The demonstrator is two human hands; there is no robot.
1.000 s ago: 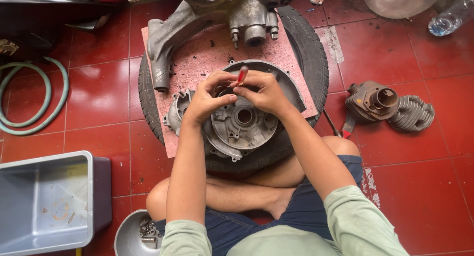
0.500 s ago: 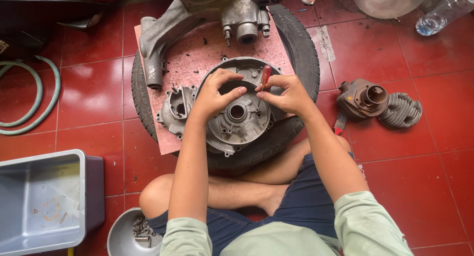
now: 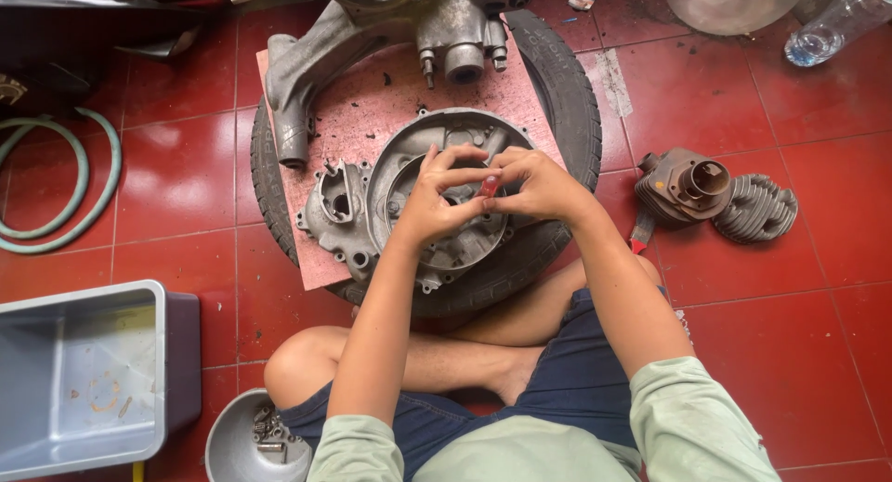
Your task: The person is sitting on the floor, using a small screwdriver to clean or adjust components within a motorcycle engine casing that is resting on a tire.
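I sit cross-legged on a red tile floor before a grey metal engine casing lying on a reddish board across a black tyre. My left hand and my right hand meet over the casing's round middle, fingers pinched together. Between the fingertips sits a small red-handled tool, gripped mainly by my right hand; my left fingers touch its tip. Its working end is hidden behind my fingers.
A larger engine block lies at the board's far end. A cylinder and finned cylinder head sit right. A grey plastic tub, metal bowl of small parts, green hose and plastic bottle surround me.
Both hands have drawn together over the casing's centre. The red tool has moved from the casing's upper rim down to between my fingertips.
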